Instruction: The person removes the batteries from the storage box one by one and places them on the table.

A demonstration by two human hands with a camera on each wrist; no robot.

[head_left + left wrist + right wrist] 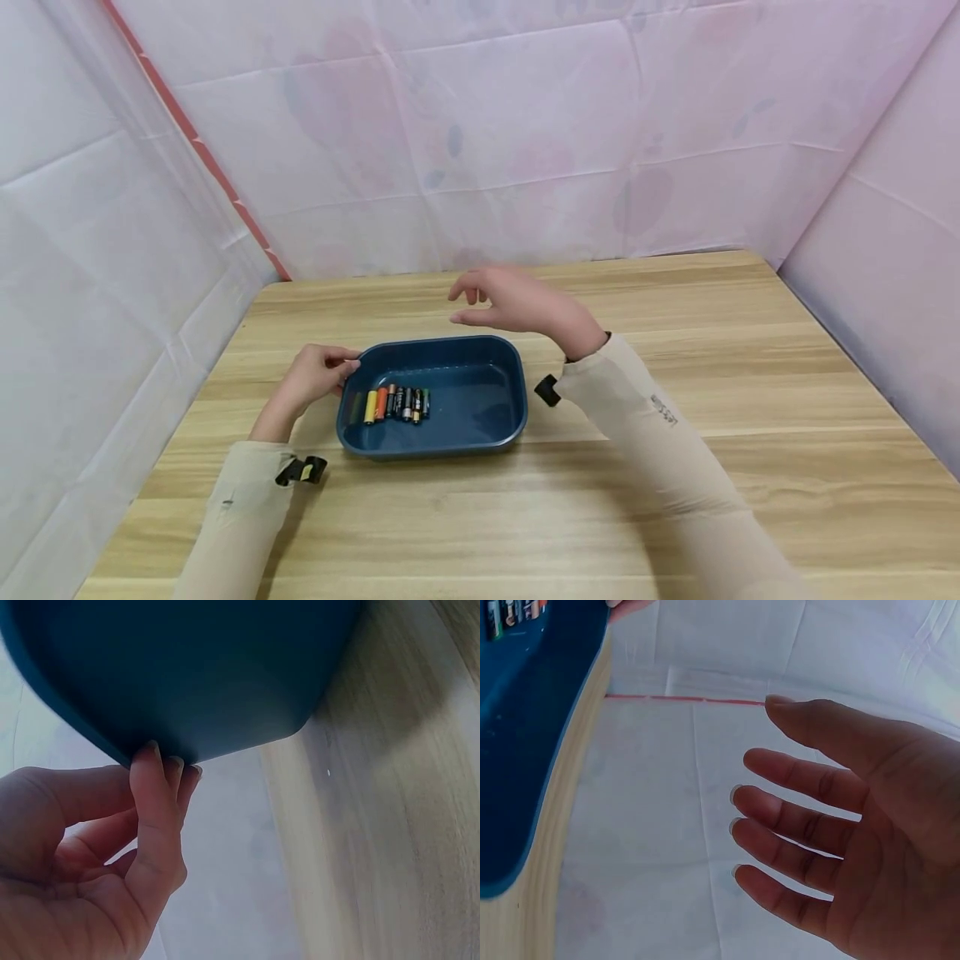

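A dark blue tray (480,400) lies on the wooden table (712,350), with several small batteries (395,403) in a row at its left end. My left hand (347,367) pinches the rim at the tray's far left corner. In the left wrist view its fingertips (161,761) press the tray (187,667) from outside. My right hand (467,305) hovers above the tray's far edge, fingers relaxed and holding nothing. The right wrist view shows that hand (757,761) spread in the air, with the tray (525,735) and batteries (514,611) at the left.
Pale pink cloth walls (525,142) close in the table at the back and on both sides. Bare wood (465,517) lies in front of the tray and to its right. A black strap clip (300,471) sits on each beige sleeve.
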